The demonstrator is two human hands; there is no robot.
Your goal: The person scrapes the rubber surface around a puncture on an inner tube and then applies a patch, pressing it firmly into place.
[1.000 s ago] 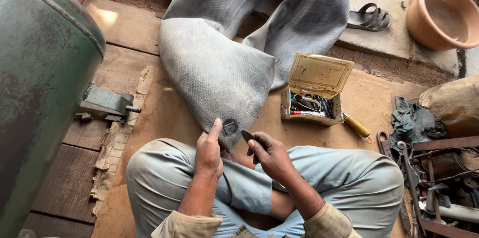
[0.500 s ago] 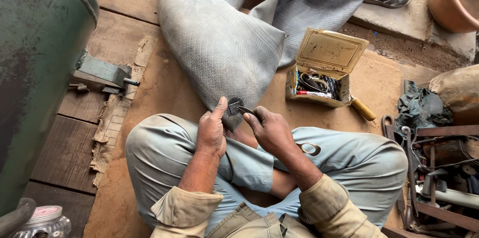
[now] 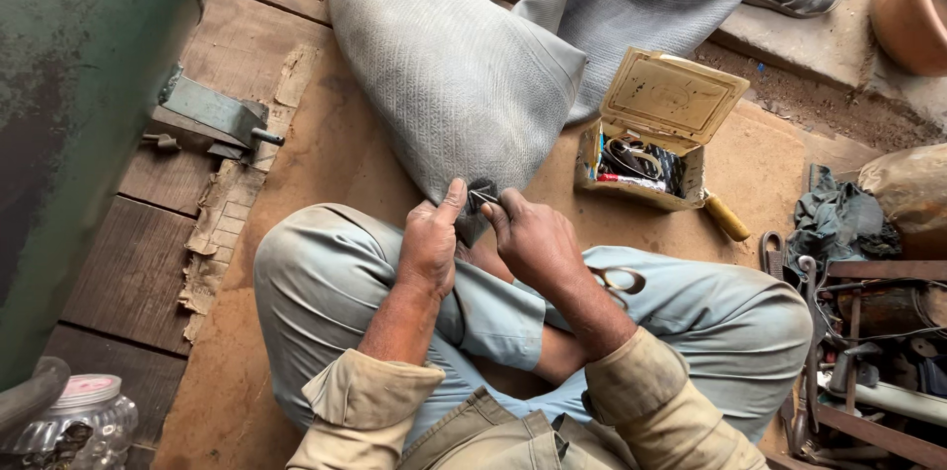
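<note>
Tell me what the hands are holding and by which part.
Both hands, left hand and right hand, pinch a small dark patch at the grey inner tube's folded edge.

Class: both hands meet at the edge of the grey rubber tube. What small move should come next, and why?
Probably press the small dark patch flat with the left hand. Its thumb already rests beside the patch on the grey tube, while the right hand pinches a thin tool against it.

Open tan cardboard box (image 3: 651, 130) beside grey tube (image 3: 464, 75)
</note>
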